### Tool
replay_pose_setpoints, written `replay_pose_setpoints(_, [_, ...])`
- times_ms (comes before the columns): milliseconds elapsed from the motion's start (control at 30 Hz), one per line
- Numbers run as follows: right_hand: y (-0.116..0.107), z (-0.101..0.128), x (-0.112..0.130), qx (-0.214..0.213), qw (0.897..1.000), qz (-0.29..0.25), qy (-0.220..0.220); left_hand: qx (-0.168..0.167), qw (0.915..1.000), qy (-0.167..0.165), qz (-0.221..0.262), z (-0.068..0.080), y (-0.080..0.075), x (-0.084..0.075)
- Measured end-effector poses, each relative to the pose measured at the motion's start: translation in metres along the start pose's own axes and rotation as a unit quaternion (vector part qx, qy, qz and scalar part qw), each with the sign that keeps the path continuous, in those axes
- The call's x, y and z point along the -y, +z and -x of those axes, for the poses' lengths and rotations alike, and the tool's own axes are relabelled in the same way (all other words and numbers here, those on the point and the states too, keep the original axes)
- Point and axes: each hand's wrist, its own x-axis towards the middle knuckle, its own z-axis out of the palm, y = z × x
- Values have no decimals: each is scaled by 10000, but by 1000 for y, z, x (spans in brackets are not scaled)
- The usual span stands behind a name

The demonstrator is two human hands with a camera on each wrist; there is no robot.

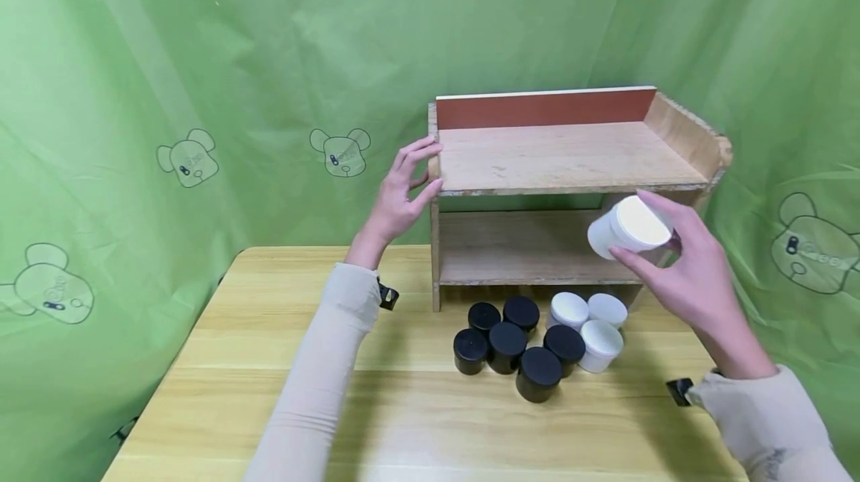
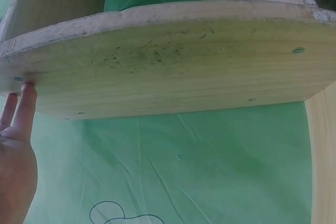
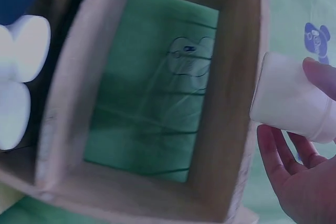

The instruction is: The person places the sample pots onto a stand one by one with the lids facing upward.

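From where I stand, the right hand (image 1: 699, 265) is closest in the work, and it grasps a white jar (image 1: 628, 224) around its side, thumb beneath and fingers across the far side. The jar is up in the air before the right part of the shelf, tilted so its lid faces back toward the person; whether it touches the shelf's edge I can't tell. It looks like smooth, stiff plastic, probably light and not fragile, though the slick wall could turn or slide in a loose pinch. I'd take hold around the body, just under the lid, with thumb and fingers opposite each other.

Below, on the table (image 1: 282, 362), six black jars (image 1: 540, 373) and three white ones (image 1: 601, 345) stand upright in a close cluster by the shelf's front, lids up.

Farther left, the left hand (image 1: 396, 202) grasps nothing: its fingers reach out fairly straight, thumb spread from them, tips resting against the side panel of the wooden shelf (image 1: 564, 157). Behind everything hangs a green curtain (image 1: 269, 57) printed with bear heads.
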Motion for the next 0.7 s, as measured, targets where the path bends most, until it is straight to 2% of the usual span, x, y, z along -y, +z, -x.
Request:
replay_pose_setpoints(167, [7,-30,22,63,9998,-156,-104,24,9999,-117,2,0,-1,-2])
replay_pose_setpoints(400, [26,-72,54,254,9980,-530,-243,28,10000,-88,-10,-1,-2,-1])
replay_pose_setpoints(700, [57,-115,78,479,9953,-772,-322,47,9999,-71,83,-2,-1,0])
